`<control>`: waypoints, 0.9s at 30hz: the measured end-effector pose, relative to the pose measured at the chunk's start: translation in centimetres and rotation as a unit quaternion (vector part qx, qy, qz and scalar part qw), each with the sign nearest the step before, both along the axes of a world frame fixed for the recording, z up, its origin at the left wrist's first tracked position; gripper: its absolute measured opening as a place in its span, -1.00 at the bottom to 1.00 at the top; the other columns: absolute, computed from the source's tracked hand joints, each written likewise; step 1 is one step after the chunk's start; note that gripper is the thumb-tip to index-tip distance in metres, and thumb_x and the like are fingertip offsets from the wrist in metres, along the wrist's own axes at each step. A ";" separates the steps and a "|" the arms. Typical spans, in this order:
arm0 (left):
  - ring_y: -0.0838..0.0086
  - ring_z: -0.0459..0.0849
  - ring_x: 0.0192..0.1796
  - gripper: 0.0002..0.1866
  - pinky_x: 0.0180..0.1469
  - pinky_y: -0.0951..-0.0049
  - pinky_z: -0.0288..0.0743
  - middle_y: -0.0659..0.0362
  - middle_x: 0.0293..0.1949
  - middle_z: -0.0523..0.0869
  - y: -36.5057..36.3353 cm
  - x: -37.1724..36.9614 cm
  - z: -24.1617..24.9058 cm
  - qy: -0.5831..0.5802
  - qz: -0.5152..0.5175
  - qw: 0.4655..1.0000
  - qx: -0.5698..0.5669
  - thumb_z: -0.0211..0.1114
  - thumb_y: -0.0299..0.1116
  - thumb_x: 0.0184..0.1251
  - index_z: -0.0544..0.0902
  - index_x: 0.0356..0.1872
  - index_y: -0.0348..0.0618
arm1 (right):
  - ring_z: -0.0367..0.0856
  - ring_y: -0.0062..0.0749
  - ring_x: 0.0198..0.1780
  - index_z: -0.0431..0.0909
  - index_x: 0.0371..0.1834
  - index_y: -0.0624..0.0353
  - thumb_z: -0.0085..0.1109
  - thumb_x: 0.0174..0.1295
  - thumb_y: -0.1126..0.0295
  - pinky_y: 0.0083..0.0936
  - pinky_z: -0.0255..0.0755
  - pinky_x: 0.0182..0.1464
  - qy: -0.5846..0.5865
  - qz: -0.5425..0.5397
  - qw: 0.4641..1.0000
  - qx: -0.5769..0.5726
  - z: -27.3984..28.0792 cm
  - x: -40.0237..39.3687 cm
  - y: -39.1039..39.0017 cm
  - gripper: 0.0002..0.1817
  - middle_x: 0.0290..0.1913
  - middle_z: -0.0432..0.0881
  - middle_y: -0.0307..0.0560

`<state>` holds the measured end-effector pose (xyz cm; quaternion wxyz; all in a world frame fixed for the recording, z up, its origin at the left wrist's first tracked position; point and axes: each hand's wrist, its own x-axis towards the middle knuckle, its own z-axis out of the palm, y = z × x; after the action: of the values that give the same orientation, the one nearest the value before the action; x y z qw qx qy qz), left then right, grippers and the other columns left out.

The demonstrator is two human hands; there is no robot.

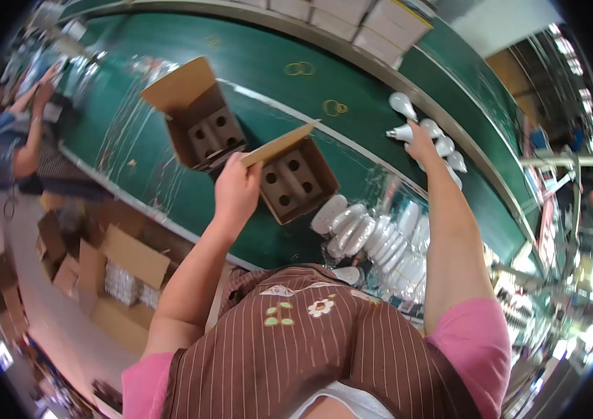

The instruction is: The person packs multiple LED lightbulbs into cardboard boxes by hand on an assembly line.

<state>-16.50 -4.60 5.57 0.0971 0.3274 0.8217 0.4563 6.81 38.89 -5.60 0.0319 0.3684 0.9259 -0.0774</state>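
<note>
My left hand (236, 190) grips the raised flap of an open brown cardboard box (298, 183) that has a divider with round holes inside. A second open box (202, 122) of the same kind lies just beyond it on the green table (261, 63). My right hand (419, 138) reaches far out and closes on a white light bulb (400, 132), one of several bulbs (447, 148) lying in a row near the table's far edge.
A pile of bulbs in clear plastic wrap (373, 237) lies close to my body. Rubber bands (299, 68) rest on the table. White cartons (352, 17) are stacked at the back. Another person (13, 146) works at the left. Cardboard boxes (118, 279) stand on the floor.
</note>
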 end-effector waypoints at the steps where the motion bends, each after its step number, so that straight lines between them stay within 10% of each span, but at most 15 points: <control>1: -0.01 0.60 -0.18 -0.82 -0.14 0.23 0.48 -0.03 -0.21 0.60 -0.1 -0.1 -0.1 -0.002 0.002 1.000 -0.001 0.16 -0.38 0.38 0.62 -0.18 -0.28 | 0.42 0.23 0.24 0.37 0.30 -0.02 0.32 -0.02 0.40 -0.12 0.34 0.31 -0.010 -0.053 0.998 -0.036 0.1 -0.7 -1.2 -0.30 0.16 0.44 0.31; 4: 0.01 0.61 -0.18 -0.83 -0.14 0.23 0.48 -0.01 -0.20 0.61 -0.1 0.0 0.5 -0.051 0.007 0.999 -0.018 0.17 -0.41 0.38 0.63 -0.16 -0.29 | 0.53 0.19 0.12 0.35 0.29 -0.22 0.30 0.02 0.28 -0.05 0.44 0.19 -0.041 -0.094 0.992 -0.072 4.2 -2.4 -5.8 -0.32 0.12 0.45 0.23; 11: 0.06 0.61 -0.30 -0.85 -0.26 0.26 0.48 0.02 -0.25 0.59 0.0 0.0 -0.6 -0.031 0.013 0.999 0.003 0.18 -0.43 0.37 0.62 -0.14 -0.23 | 0.67 0.02 -0.08 0.46 0.15 0.14 0.40 -0.04 0.19 -0.23 0.53 -0.01 0.121 0.072 0.979 -0.144 23.9 -5.2 -22.5 -0.36 0.07 0.58 0.08; 15: 0.05 0.61 -0.26 -0.85 -0.22 0.25 0.49 0.02 -0.24 0.59 0.0 0.1 -0.5 -0.041 0.010 0.999 0.032 0.17 -0.44 0.36 0.62 -0.14 -0.24 | 0.69 -0.16 -0.28 0.50 -0.03 0.10 0.49 -0.11 0.17 -0.31 0.59 -0.30 0.002 0.285 0.958 -0.033 21.7 -9.4 -28.4 -0.44 -0.16 0.56 0.05; 27: 0.03 0.61 -0.17 -0.83 -0.15 0.22 0.49 -0.01 -0.25 0.59 -0.2 -0.3 -0.6 -0.022 -0.016 1.000 0.008 0.13 -0.37 0.41 0.63 -0.17 -0.23 | 0.72 -0.07 -0.16 0.60 0.00 0.13 0.11 0.21 0.40 -0.34 0.64 -0.23 -0.132 0.272 0.953 0.028 10.4 -16.4 -33.8 -0.71 -0.04 0.56 0.15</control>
<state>-16.76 -4.79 4.99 0.1199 0.3316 0.8101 0.4685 -9.57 5.07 4.83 0.1639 0.1104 0.9802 0.0093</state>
